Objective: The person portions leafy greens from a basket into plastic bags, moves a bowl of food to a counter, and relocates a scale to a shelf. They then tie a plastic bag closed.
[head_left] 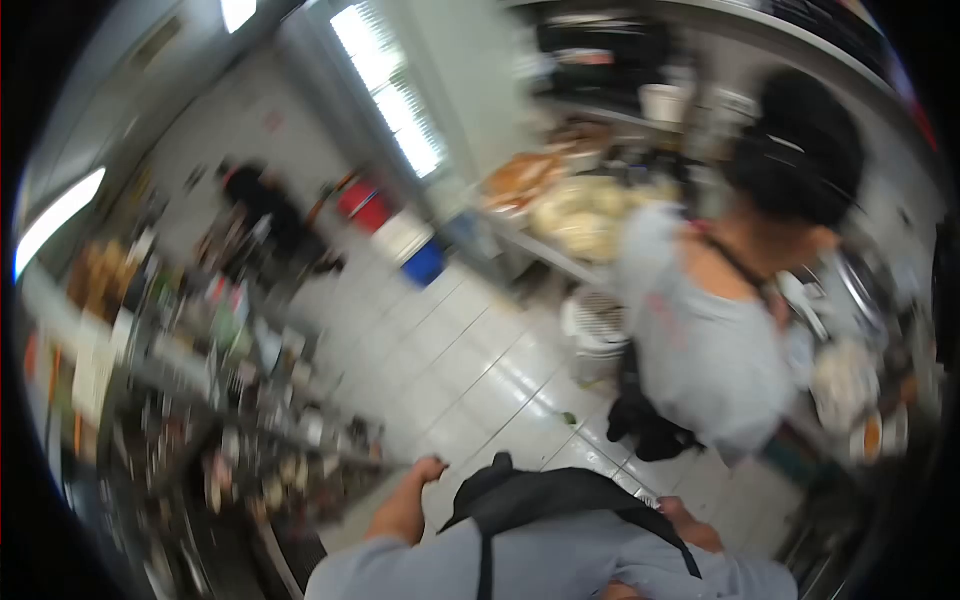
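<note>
My left hand (431,468) hangs low in front of me, left of my dark apron (540,495). Its fingers look curled together; a small dark spot shows at the fingertips, too blurred to name. On the other side, my right hand (676,511) is partly hidden by the apron's edge. A small whitish, striped thing (646,496) shows right beside its fingers, and I cannot make out what it is or whether I grip it. Both hands are over the tiled floor, apart from the counters.
A person in a grey shirt (700,340) stands close on the right at a counter. White bucket (592,325) beneath a table with pale yellow food (580,218). Cluttered shelves (270,470) line the left. Farther off are another person (265,215) and a blue bin (423,264).
</note>
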Available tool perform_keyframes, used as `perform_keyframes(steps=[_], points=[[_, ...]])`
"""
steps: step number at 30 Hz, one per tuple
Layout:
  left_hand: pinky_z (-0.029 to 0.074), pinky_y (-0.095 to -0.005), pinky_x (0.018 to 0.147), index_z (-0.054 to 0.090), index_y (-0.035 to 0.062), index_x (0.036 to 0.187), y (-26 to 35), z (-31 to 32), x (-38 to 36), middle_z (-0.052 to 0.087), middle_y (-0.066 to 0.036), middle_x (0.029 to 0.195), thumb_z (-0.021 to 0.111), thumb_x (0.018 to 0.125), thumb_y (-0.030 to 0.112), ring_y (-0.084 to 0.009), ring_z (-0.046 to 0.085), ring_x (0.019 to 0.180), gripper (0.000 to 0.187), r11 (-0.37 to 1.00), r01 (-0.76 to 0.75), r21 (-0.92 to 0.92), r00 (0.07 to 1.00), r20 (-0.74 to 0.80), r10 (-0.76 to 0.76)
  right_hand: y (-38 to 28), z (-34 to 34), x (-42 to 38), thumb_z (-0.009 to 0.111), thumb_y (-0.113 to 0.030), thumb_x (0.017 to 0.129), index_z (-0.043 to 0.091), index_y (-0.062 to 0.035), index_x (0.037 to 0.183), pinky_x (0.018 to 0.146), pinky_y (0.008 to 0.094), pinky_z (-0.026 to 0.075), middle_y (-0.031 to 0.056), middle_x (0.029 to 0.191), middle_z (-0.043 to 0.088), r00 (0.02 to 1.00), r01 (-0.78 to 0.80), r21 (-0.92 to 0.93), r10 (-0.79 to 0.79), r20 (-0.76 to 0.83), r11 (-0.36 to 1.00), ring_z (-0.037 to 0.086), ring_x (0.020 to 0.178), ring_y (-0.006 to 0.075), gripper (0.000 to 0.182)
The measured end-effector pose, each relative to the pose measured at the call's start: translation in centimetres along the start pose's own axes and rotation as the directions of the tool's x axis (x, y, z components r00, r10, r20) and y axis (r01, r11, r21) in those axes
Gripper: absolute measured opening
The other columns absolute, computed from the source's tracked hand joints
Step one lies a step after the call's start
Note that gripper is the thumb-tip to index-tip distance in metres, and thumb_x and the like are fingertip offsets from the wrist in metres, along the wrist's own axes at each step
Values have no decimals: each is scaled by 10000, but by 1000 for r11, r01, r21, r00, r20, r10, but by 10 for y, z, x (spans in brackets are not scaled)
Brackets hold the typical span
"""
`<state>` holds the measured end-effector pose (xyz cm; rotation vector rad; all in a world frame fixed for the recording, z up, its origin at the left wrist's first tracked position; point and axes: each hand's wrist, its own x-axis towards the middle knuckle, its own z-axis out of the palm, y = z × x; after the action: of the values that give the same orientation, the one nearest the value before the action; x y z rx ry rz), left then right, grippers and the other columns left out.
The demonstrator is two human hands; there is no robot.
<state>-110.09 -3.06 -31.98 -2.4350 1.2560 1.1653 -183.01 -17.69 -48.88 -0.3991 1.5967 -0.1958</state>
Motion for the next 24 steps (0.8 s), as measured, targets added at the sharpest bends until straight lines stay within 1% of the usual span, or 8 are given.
perform_keyframes(steps=[3,5,6,8,10,14,19,24], points=[[523,-459,748,715,48,680,-29,23,-28,696,-162,718,516,855,422,-329,680,738,458,959,160,-235,985,-28,-171,-105,61,-2,556,-123,843,606,4,685,415,466,453,193,633,606,981,189,-438,-193,36,879,590,482,303,209],[527,-429,615,693,6,734,-66,48,-29,683,-149,689,552,857,407,-287,661,627,442,897,244,-370,969,62,-238,-198,119,6,555,-123,846,603,4,685,411,466,451,192,632,603,921,355,-585,-381,83,729,588,479,302,211],[529,-414,549,681,-15,760,-87,61,-26,676,-143,675,570,858,399,-266,651,572,440,865,278,-417,961,111,-255,-243,156,5,554,-124,847,602,4,685,409,466,450,192,631,602,878,432,-606,-466,112,668,587,477,302,212],[526,-451,749,722,-7,791,-112,83,-26,703,-195,777,528,863,411,-323,686,745,467,801,398,-448,917,221,-332,-321,239,-5,553,-125,850,599,4,684,406,466,448,192,630,599,784,562,-598,-598,165,572,585,474,302,215],[521,-467,777,712,-36,977,-127,97,-30,695,-245,930,529,875,472,-347,686,806,550,692,507,-515,858,380,-346,-372,314,-31,551,-126,853,596,5,684,403,466,446,191,629,596,719,641,-571,-660,215,513,583,471,301,218],[502,-472,856,709,-22,994,-168,30,-9,684,-242,1026,521,895,484,-383,662,942,549,878,283,-387,944,276,-182,-407,452,-78,548,-127,858,591,5,684,396,466,442,190,626,590,630,741,-535,-696,345,406,579,465,300,223],[487,-456,904,708,-15,967,-260,-122,103,667,-251,1030,573,852,420,-407,634,992,470,818,239,-523,946,-65,-318,-370,510,-64,545,-129,865,585,5,683,388,467,437,190,623,582,749,624,-690,-533,394,367,574,458,299,230],[496,-450,883,698,-1,994,-314,-287,208,679,-224,1040,583,840,412,-380,636,1010,455,745,46,-666,849,-367,-381,-326,473,5,541,-131,872,578,5,682,379,467,432,189,620,574,954,229,-927,-259,152,297,569,450,297,237]])
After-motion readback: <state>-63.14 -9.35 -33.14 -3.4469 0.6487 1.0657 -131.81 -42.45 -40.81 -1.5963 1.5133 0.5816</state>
